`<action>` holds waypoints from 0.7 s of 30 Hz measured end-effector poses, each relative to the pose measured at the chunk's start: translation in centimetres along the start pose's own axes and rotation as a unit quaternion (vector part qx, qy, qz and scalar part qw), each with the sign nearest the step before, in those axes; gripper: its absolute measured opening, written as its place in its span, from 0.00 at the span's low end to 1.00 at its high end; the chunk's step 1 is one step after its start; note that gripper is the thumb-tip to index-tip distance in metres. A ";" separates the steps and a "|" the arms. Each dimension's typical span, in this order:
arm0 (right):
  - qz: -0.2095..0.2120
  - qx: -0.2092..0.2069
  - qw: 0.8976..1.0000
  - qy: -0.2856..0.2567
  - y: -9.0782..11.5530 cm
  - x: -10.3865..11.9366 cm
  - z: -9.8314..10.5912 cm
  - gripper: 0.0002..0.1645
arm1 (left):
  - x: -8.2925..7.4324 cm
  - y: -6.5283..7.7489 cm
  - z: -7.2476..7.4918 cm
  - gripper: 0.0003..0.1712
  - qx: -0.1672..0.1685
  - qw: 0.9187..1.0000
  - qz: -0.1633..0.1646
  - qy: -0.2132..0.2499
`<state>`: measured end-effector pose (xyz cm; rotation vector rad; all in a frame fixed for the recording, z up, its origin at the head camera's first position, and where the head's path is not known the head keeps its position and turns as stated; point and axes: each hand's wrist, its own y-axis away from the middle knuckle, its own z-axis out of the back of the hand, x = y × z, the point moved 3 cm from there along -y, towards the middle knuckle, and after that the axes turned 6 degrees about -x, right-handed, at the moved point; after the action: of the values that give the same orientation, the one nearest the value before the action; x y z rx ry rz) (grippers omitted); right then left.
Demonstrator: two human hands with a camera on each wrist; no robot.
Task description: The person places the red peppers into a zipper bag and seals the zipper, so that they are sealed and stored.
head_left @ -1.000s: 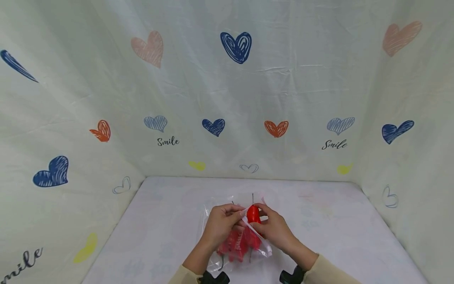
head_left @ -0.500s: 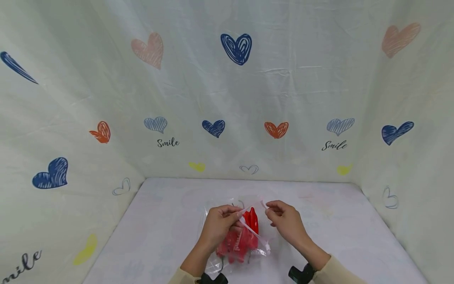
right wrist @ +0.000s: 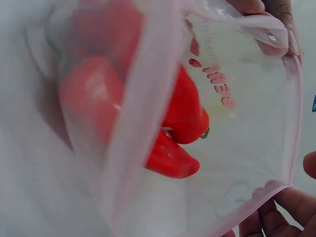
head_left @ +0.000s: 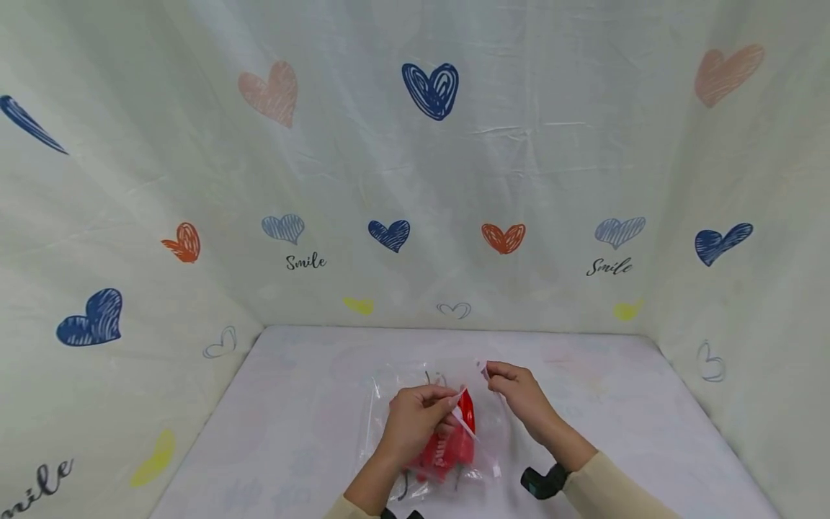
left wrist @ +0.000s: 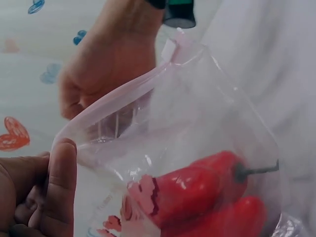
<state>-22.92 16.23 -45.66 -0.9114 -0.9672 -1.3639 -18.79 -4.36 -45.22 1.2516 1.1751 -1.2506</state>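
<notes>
A clear zip bag [left wrist: 232,113] with a pink-edged mouth holds several red peppers [right wrist: 182,106] with thin green stems. Its mouth gapes open in both wrist views. Near one end of the zip a small pale slider [left wrist: 169,50] shows in the left wrist view. My left hand [head_left: 415,425] pinches the bag's rim on the near left; its thumb [left wrist: 61,182] lies along the edge. At the far right corner of the mouth, my right hand [head_left: 524,395] grips the opposite rim, with fingers [right wrist: 291,202] at the pink edge. The left hand hides part of the peppers in the head view.
The bag lies on a white table [head_left: 292,404]. Behind and beside it hangs a pale curtain [head_left: 570,144] printed with hearts and the word Smile. A black wrist device [head_left: 543,481] sits on the right wrist.
My right hand has let go of a red pepper, which has gone down into the bag. It has moved right to the rim. The left hand has shifted slightly right and down.
</notes>
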 end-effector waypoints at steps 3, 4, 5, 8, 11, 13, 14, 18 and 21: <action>-0.001 -0.012 1.000 -0.003 -0.5 0.1 0.2 0.26 | 0.2 0.2 -0.9 0.13 0.006 1.000 -0.007 -0.010; 0.000 -0.018 1.000 -0.004 -0.7 0.0 0.2 0.25 | 0.3 0.2 -1.2 0.12 0.008 1.000 -0.007 -0.013; -0.002 -0.024 1.000 -0.003 -0.9 0.0 0.3 0.24 | 0.4 0.3 -1.5 0.12 0.012 1.000 -0.006 -0.021; 0.000 -0.047 0.999 0.006 -1.6 -0.2 0.2 0.22 | 0.8 0.5 -2.3 0.13 0.027 0.999 0.008 -0.039; -0.003 -0.068 0.997 0.020 -2.1 -0.4 0.0 0.20 | 1.2 0.8 -2.7 0.14 0.034 0.998 0.017 -0.051; -0.004 -0.083 0.996 0.028 -2.3 -0.4 -0.2 0.20 | 1.2 1.0 -2.7 0.16 0.032 0.998 0.016 -0.050; -0.009 -0.090 0.996 0.027 -2.3 -0.4 -0.3 0.19 | 1.3 1.1 -2.7 0.16 0.029 0.999 0.015 -0.042; -0.021 -0.106 0.994 0.016 -2.3 -0.5 -0.3 0.18 | 1.6 2.2 -2.4 0.15 0.004 1.000 0.028 0.012; -0.029 -0.109 0.994 0.002 -2.3 -0.6 -0.1 0.19 | 2.3 4.0 -2.3 0.12 0.000 0.997 0.069 0.045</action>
<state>-25.18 16.32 -46.32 -1.0501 -0.8578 -1.5426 -14.70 -2.28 -47.56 1.3768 1.1321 -1.1022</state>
